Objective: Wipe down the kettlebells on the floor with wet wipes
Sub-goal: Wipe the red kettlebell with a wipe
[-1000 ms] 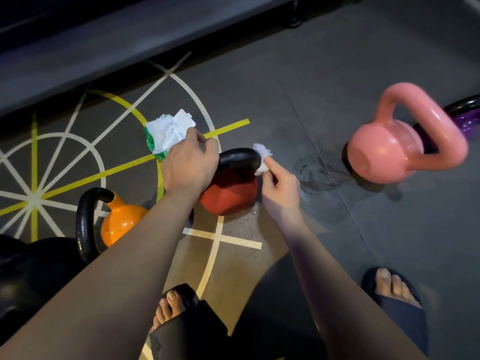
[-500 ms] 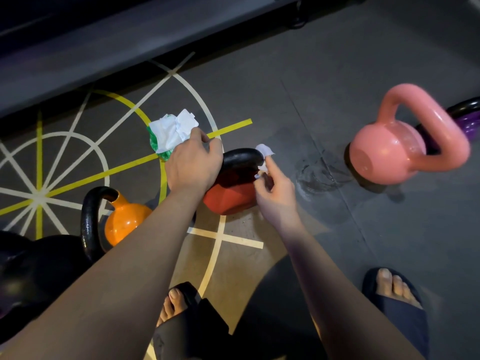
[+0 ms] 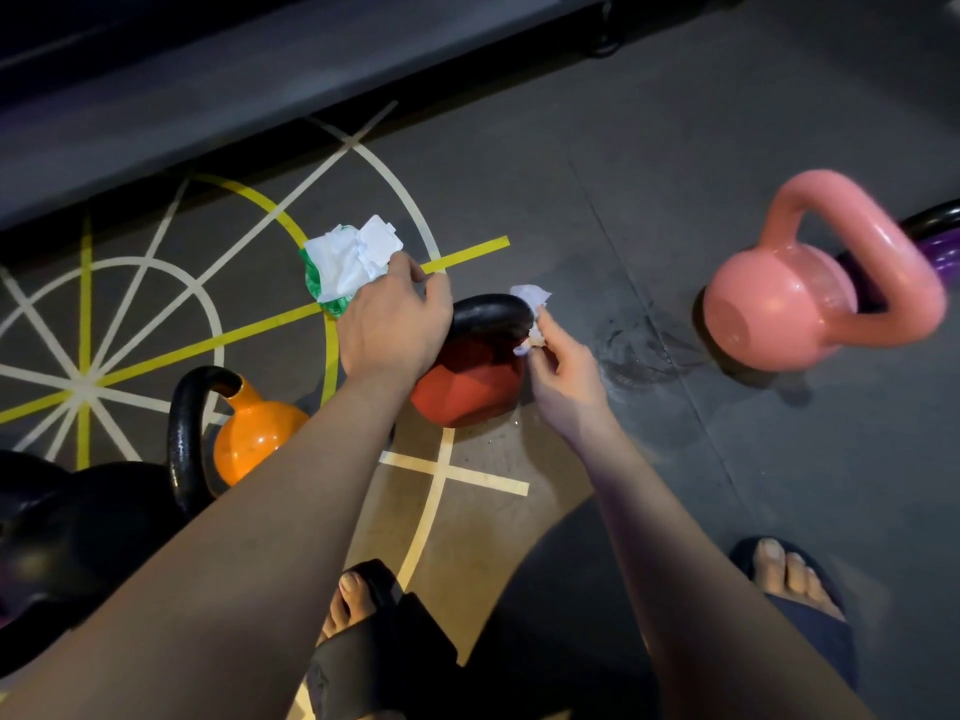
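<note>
Centre floor: the red kettlebell is lying tilted, its black handle running left to right. The left hand is clamping the handle's left end; the right hand, nearer the right end, is pinching a wet wipe against it.

No words, numbers or brand names are showing clearly enough to read anywhere. The green and white wipes pack is showing no print I can make out. The floor is only showing painted lines, not letters.

Grey floor with white and yellow painted lines; 2 dark sandals at bottom edge
</note>
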The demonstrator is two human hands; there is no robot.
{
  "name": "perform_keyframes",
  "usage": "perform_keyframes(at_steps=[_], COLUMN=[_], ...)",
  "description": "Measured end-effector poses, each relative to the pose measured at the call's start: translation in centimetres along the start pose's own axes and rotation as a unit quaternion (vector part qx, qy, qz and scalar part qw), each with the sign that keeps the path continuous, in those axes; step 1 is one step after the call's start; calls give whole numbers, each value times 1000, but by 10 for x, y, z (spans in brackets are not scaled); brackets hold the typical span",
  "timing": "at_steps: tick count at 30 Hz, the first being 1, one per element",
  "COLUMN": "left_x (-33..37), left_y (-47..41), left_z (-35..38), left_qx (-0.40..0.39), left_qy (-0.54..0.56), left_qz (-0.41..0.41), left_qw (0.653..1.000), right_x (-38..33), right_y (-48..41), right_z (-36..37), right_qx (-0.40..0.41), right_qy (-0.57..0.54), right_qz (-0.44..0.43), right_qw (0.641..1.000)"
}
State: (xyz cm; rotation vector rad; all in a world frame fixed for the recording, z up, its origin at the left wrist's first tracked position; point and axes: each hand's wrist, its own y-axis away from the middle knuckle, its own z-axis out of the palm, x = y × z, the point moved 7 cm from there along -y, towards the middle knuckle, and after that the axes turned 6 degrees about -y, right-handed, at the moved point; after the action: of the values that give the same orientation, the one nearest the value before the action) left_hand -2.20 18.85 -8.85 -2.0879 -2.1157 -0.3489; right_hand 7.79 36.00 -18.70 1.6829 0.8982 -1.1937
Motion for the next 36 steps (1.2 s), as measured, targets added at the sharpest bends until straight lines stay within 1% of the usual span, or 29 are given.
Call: perform_keyframes(at_steps=[3,7,10,12,14,16,18,20,21,22,24,26,28,31,34,35,36], left_x=[0,0,1,2,2,1,1,0,0,0,1,3,1,2,3,3,2], left_y=[0,-1,1,2,2,2,1,1,1,1,2,2,1,1,3,3,3], left_z=[0,1,0,-1,-2,-2,-1,-1,-1,-2,-3,-3,-2,-2,-4,-4,-4], left_qx=[5,2,3,3,3,6,3,0,0,1,4,4,2,2,6,8,10], left_qy=[-4,-7,-9,-9,-8,-6,1,2,1,-1,-2,-6,-7,-6,-8,-8,-9], left_qz=[1,0,4,4,4,6,4,1,0,1,4,5,0,-1,1,1,0], left_qw=[1000,1000,1000,1000,1000,1000,1000,1000,1000,1000,1000,1000,1000,1000,1000,1000,1000], right_x=[-20,-73,-78,-64,-49,-41,-46,-61,-67,-68,-62,-55,-52,-45,-34,-34,-38], right_y=[5,14,14,14,9,7,7,15,20,24,31,35,32,23,14,15,18], right_z=[-10,4,10,5,-8,-15,-13,-5,1,7,14,18,18,18,9,7,8], right_qx=[31,-1,10,29,67,80,75,69,58,37,-31,-88,-104,-92,-34,-19,-8], right_qy=[3,-12,2,22,40,68,75,59,53,50,68,92,78,47,29,29,29], right_qz=[-41,-174,-209,-199,-133,-80,-83,-132,-154,-156,-130,-130,-134,-101,-16,-5,-12], right_qw=[999,985,978,979,988,991,991,987,985,986,989,983,983,990,999,999,999])
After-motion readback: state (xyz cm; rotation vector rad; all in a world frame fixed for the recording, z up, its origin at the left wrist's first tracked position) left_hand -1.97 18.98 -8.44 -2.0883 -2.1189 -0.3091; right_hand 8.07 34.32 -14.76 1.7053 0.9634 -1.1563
